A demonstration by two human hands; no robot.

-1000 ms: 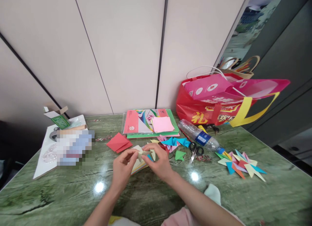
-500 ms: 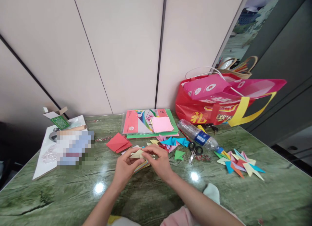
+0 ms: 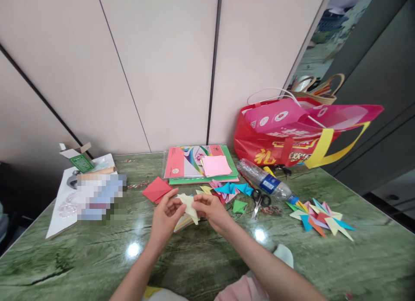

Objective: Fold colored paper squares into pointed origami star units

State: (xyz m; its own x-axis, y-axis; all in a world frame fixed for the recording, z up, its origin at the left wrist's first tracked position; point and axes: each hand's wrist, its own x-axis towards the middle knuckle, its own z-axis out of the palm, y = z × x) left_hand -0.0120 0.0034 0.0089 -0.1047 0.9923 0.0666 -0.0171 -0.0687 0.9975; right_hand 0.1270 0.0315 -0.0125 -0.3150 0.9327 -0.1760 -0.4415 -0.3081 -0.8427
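My left hand [image 3: 164,219] and my right hand [image 3: 211,212] both pinch a folded pale yellow paper piece [image 3: 189,206] just above the green marble table [image 3: 97,257]. Under it lies a small stack of coloured paper sheets [image 3: 181,223]. A folded red paper [image 3: 156,190] lies just beyond my left hand. Folded blue, pink and yellow pieces [image 3: 228,189] and a small green piece [image 3: 239,206] lie beyond my right hand.
A pack of coloured paper [image 3: 197,163] sits at the back by the wall. Scissors [image 3: 259,201], a plastic bottle [image 3: 263,181] and a red shopping bag [image 3: 292,134] are to the right, with a multicoloured paper star [image 3: 319,219]. A white sheet with clutter [image 3: 61,206] lies left.
The yellow paper piece has been turned in my fingers and now hangs with a point down. Both hands stayed at the same spot over the paper stack.
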